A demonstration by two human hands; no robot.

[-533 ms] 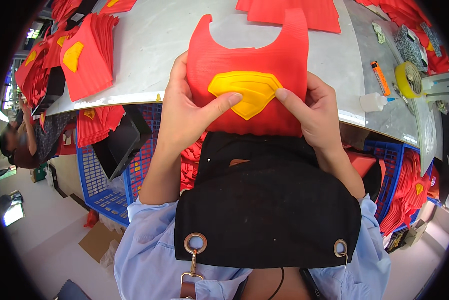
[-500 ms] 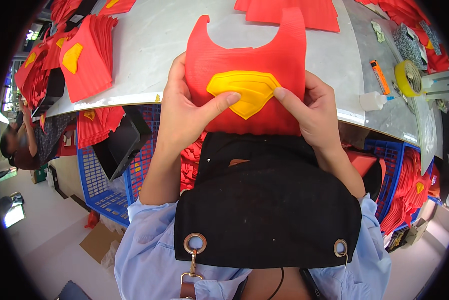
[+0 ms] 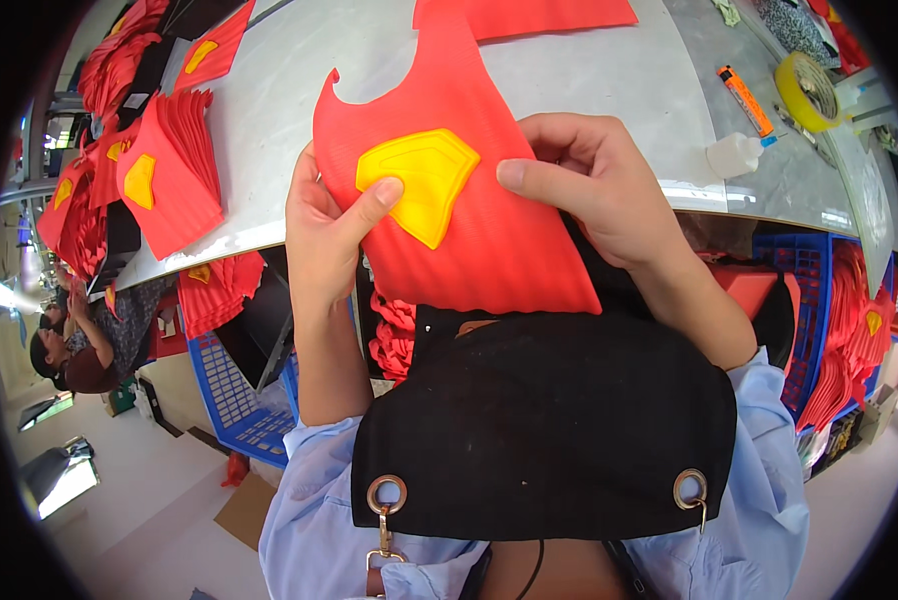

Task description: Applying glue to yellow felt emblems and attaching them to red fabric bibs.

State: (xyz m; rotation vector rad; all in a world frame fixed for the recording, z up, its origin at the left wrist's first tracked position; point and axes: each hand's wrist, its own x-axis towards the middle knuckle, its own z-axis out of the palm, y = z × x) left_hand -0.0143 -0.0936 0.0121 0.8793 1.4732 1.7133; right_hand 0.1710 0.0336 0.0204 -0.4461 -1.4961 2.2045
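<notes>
A red sheet piece (image 3: 479,240) with a curved neck cutout at its top is held up in front of me, tilted over to the left. On its middle sits a raised yellow shield-shaped patch (image 3: 431,185). My left hand (image 3: 331,225) grips the left edge, its thumb pressing the patch's lower left and its fingers behind the sheet. My right hand (image 3: 594,185) pinches the right edge, thumb on the red surface beside the patch. The sheet's lower edge hangs over my black apron (image 3: 539,420).
A grey worktable (image 3: 609,100) lies ahead. Stacked red pieces with yellow patches (image 3: 174,180) stand at left; another red sheet (image 3: 559,15) lies beyond. Yellow tape (image 3: 807,92), an orange cutter (image 3: 747,100) and a white bottle (image 3: 734,156) are at right. Blue crates (image 3: 814,290) flank me; a person (image 3: 89,340) is far left.
The red piece has moved left and tipped from upright to slanted. My right thumb has left the patch's right corner and now lies on the red sheet.
</notes>
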